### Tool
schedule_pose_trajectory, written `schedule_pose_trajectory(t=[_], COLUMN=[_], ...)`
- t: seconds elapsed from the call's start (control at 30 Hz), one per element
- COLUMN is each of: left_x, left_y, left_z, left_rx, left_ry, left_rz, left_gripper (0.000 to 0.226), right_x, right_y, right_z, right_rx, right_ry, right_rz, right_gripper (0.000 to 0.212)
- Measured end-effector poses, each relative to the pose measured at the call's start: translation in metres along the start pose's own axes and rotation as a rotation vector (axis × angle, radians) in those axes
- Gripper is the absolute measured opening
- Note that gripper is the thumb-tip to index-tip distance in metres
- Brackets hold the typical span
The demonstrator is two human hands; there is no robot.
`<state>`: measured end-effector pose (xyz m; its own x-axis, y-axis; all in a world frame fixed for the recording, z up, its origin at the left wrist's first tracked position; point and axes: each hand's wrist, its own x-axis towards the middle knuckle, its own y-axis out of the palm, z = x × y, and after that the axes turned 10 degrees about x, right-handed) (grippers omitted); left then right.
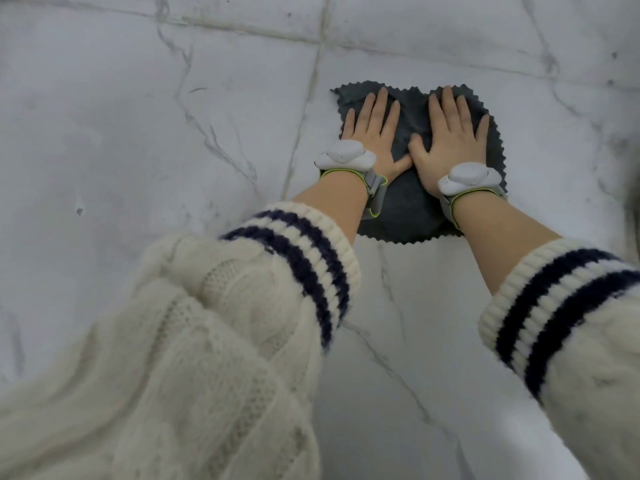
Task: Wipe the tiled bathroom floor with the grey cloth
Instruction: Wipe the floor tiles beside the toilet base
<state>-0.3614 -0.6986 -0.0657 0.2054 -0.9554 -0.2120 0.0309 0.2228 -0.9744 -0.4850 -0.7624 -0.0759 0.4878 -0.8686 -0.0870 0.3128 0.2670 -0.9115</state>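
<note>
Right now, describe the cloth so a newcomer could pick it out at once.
Start from the white, grey-veined tile floor that fills the view. Just right of the long grout line, above centre, the left hand and right hand press flat, side by side. Under them lies the cloth: the only dark grey thing there, squarish, with zigzag-cut edges.

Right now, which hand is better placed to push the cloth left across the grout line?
Left, narrowly. The left hand lies flat on the side of the cloth nearest the grout line; the right hand presses the far side. Both are flat, so they would likely move together.
</note>
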Motion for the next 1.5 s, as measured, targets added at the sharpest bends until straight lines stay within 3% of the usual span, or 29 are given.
schedule_pose_trajectory(t=[0.3, 0.87, 1.2, 1.5], left_x=[-0.005, -0.095, -0.177, -0.267], left_y=[-0.005, 0.011, 0.035, 0.057], left_z=[-0.072, -0.116, -0.085, -0.018], left_rx=[0.003, 0.016, -0.045, -0.074], left_ry=[0.096, 0.206, 0.241, 0.115], left_rz=[0.016, 0.029, -0.006, 0.036], left_gripper=[0.074, 0.073, 0.074, 0.076], right_x=[-0.04, -0.156, -0.228, -0.273], right_y=[-0.025, -0.025, 0.0, 0.035], right_z=[-0.059, -0.063, -0.015, 0.061], right_rx=[-0.037, -0.041, -0.041, -0.086], right_ry=[0.102, 0.208, 0.215, 0.068], right_rz=[-0.021, -0.035, -0.004, 0.125], right_gripper=[0.063, 0.068, 0.068, 0.078])
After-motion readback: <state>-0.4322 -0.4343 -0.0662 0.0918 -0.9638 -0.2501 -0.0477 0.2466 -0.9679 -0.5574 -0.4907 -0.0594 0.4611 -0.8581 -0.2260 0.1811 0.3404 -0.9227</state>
